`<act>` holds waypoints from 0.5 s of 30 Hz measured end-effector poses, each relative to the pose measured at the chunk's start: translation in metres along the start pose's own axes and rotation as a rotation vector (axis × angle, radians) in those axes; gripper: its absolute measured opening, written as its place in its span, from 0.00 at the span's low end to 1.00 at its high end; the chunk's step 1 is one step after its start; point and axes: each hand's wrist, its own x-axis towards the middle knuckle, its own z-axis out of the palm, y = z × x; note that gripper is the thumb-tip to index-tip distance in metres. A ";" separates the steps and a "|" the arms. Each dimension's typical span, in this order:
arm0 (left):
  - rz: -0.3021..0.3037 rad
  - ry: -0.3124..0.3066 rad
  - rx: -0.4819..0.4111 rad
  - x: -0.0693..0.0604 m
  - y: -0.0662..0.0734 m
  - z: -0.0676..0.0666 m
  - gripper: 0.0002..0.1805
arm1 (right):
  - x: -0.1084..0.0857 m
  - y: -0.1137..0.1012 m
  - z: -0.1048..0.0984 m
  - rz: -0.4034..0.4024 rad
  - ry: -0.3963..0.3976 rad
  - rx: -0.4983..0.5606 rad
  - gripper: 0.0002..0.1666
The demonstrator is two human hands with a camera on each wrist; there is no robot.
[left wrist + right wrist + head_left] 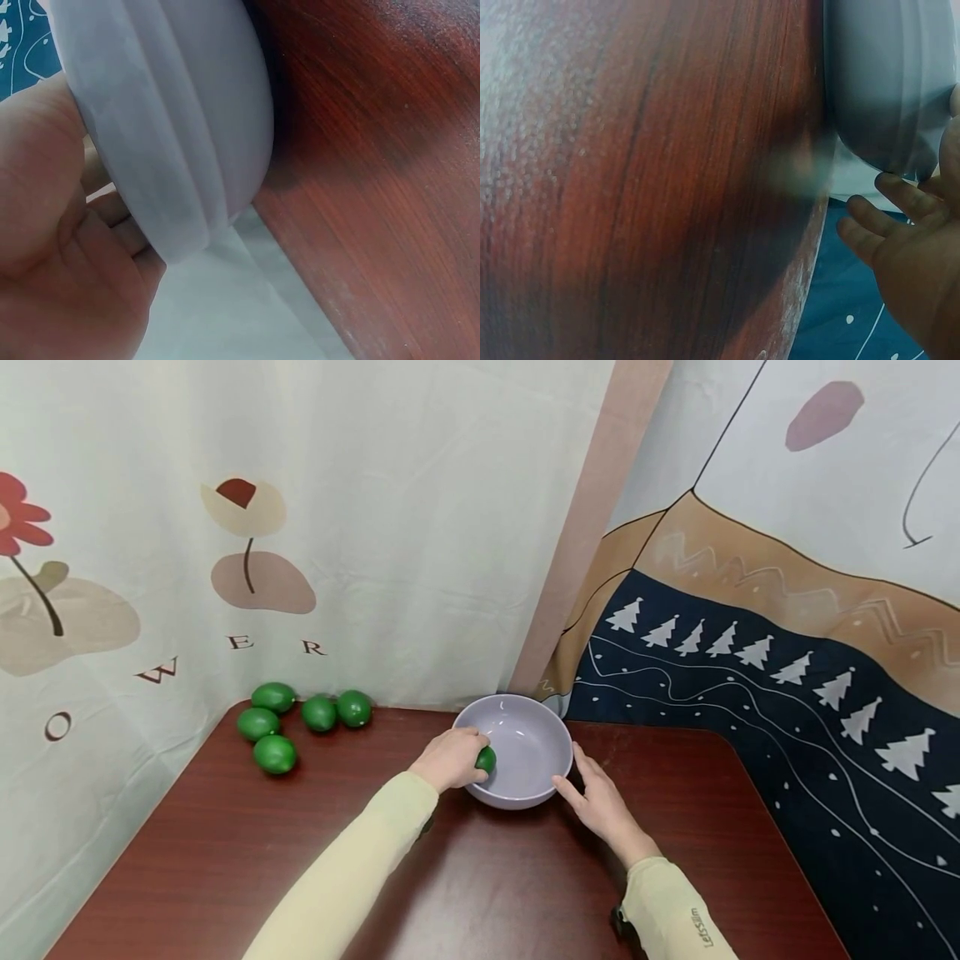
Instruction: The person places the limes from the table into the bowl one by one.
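A lavender bowl stands near the back edge of the table. My left hand reaches over its left rim and grips a green lime just inside the bowl. In the left wrist view, the left hand is beside the bowl's ribbed outer wall, and the lime is hidden there. On the other side, my right hand rests against the bowl with its thumb at the rim. The right wrist view shows that hand's fingers loosely extended by the bowl's outside.
Several more limes lie in a loose group at the table's back left corner. The brown wooden table meets a pale printed curtain behind. A dark blue cloth with white trees hangs on the right.
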 end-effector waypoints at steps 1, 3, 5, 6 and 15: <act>-0.001 -0.002 0.004 0.000 0.000 0.000 0.21 | 0.000 0.000 0.000 0.000 0.000 0.000 0.49; -0.001 -0.001 0.008 0.000 0.000 0.000 0.22 | 0.000 0.000 0.000 0.000 0.002 0.000 0.49; 0.001 0.004 0.003 0.000 0.000 0.000 0.22 | 0.000 0.000 0.001 -0.003 0.004 -0.001 0.49; 0.003 0.008 -0.002 0.000 0.000 0.000 0.22 | 0.000 0.000 0.001 -0.005 0.004 -0.001 0.48; 0.032 0.038 -0.030 -0.002 -0.001 0.002 0.24 | 0.000 0.000 0.001 -0.011 0.016 0.004 0.49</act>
